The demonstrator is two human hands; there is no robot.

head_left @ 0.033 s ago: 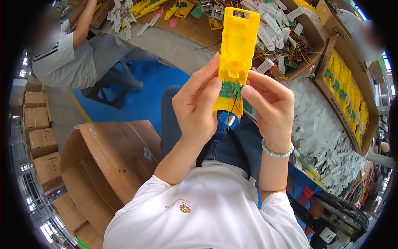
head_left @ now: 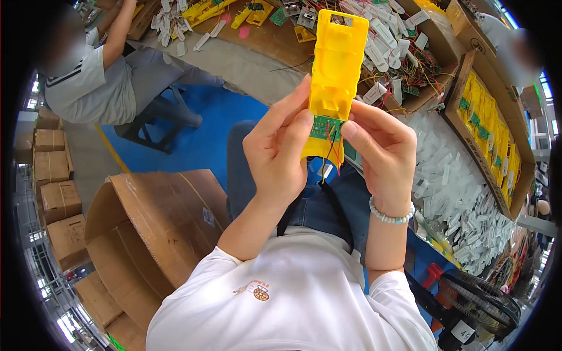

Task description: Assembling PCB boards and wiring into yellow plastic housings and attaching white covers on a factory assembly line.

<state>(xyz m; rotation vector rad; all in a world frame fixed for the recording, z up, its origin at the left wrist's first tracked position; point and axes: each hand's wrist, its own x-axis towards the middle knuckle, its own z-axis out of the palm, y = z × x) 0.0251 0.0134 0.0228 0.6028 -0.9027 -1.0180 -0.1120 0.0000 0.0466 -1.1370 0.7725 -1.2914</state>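
A yellow plastic housing (head_left: 338, 64) is held up in front of me, its hollow inner side facing me and a rectangular slot near its top end. Across its lower part lies a green circuit board (head_left: 321, 126), with thin red and dark wires (head_left: 332, 147) hanging down from it. My left hand (head_left: 277, 143) pinches the housing's left edge beside the board, thumb on the near face. On the opposite edge, my right hand (head_left: 385, 149) grips with thumb and fingers, the thumb tip close to the wires. Some of the fingertips are hidden behind the housing.
A big open cardboard box (head_left: 175, 196) stands at my left. White plastic parts (head_left: 445, 175) lie heaped at right, beside a shallow carton (head_left: 510, 202) of yellow housings. Beyond my hands, wired parts (head_left: 404, 64) crowd the table. A fan (head_left: 483, 301) is lower right; a co-worker (head_left: 93, 88) sits at left.
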